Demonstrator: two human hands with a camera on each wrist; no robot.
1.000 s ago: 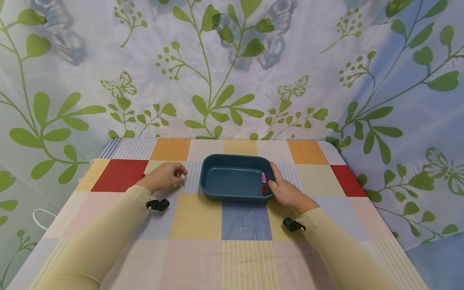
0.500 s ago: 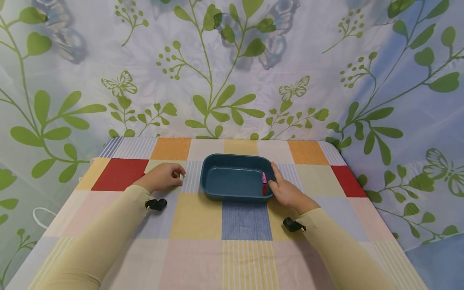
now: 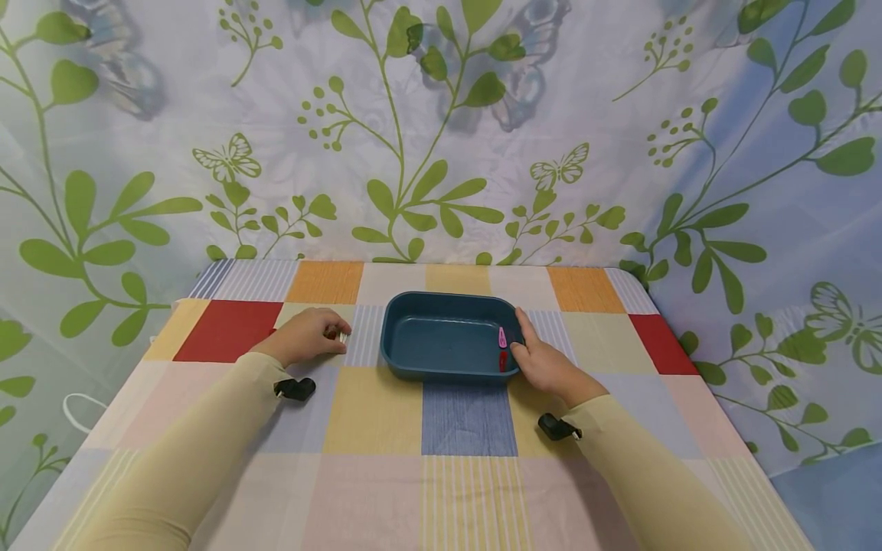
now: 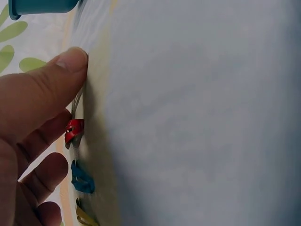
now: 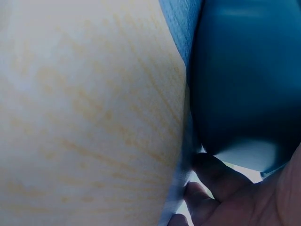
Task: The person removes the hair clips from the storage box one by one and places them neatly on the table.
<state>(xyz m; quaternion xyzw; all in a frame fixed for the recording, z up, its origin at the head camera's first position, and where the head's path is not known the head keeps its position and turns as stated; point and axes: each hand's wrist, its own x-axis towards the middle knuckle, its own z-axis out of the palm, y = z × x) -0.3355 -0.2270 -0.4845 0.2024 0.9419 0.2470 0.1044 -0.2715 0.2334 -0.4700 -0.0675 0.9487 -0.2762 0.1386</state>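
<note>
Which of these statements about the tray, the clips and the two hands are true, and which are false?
1. The tray is blue. True.
2. A pink clip lies inside the tray. True.
3. The right hand is lifted high above the table. False: it rests against the tray's right side.
4. The left hand is inside the tray. False: it rests on the table left of the tray.
5. Small clips, a red clip and a blue clip, lie under the left hand. True.
</note>
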